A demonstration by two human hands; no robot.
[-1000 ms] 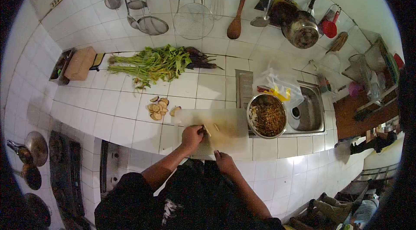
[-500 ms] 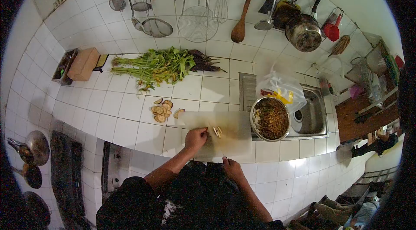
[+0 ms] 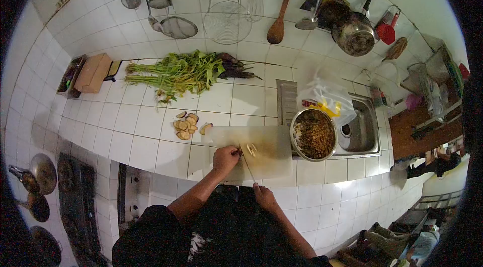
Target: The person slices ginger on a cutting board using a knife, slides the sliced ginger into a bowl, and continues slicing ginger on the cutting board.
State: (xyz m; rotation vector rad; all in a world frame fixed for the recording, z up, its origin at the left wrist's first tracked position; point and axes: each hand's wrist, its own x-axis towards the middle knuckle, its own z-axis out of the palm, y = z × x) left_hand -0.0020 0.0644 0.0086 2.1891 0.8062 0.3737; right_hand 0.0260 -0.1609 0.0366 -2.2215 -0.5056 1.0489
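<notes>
My left hand [image 3: 226, 159] is closed at the left part of a pale cutting board [image 3: 274, 139], its fingertips pinching a small dark-skinned piece of eggplant [image 3: 240, 151]. The knife [image 3: 248, 167] is gripped by my right hand [image 3: 264, 197] at the board's front edge. Its thin blade points away from me, the tip close to my left fingertips. A few pale cut strips [image 3: 251, 150] lie on the board just right of the blade. Several round eggplant slices [image 3: 186, 125] are heaped on the tiles to the left, with one slice [image 3: 206, 128] at the board's corner.
A metal bowl [image 3: 313, 134] of brown crumbly food stands right of the board, beside a sink [image 3: 365, 126] and a plastic bag [image 3: 329, 97]. Leafy greens [image 3: 176, 73] and whole eggplants [image 3: 236, 68] lie along the wall. Utensils, including a wooden spoon [image 3: 276, 30], hang above.
The knife blade has swung leftward, nearer my left fingertips, and my right hand has shifted slightly left. My left hand stays almost in place. The view has tilted a little.
</notes>
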